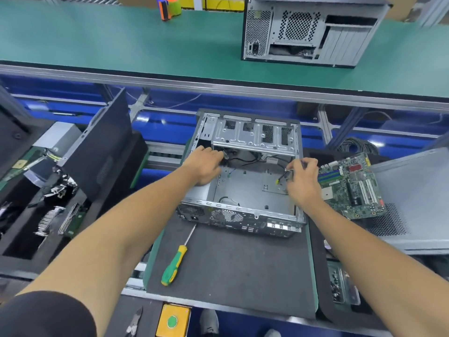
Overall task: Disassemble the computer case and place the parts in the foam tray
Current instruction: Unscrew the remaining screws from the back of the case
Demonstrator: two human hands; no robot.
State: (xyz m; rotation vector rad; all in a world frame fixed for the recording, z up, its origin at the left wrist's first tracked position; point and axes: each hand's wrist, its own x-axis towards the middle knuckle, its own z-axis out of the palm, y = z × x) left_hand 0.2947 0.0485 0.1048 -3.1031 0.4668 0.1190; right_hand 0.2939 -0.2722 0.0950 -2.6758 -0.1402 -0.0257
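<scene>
My left hand reaches inside the open computer case, fingers curled around black cables at its far-left corner. My right hand pinches a small connector near the case's right wall.

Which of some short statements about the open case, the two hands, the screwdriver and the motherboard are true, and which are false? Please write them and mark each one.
1. Both hands are inside the open computer case. True: the left hand is at the far left inside, the right hand at the right side.
2. The right hand holds the screwdriver. False: it lies alone on the dark mat in front of the case; the right hand pinches a small cable connector.
3. The motherboard is still mounted in the case. False: it lies outside, to the right of the case.
4. A second computer case stands on the green surface behind. True.
</scene>
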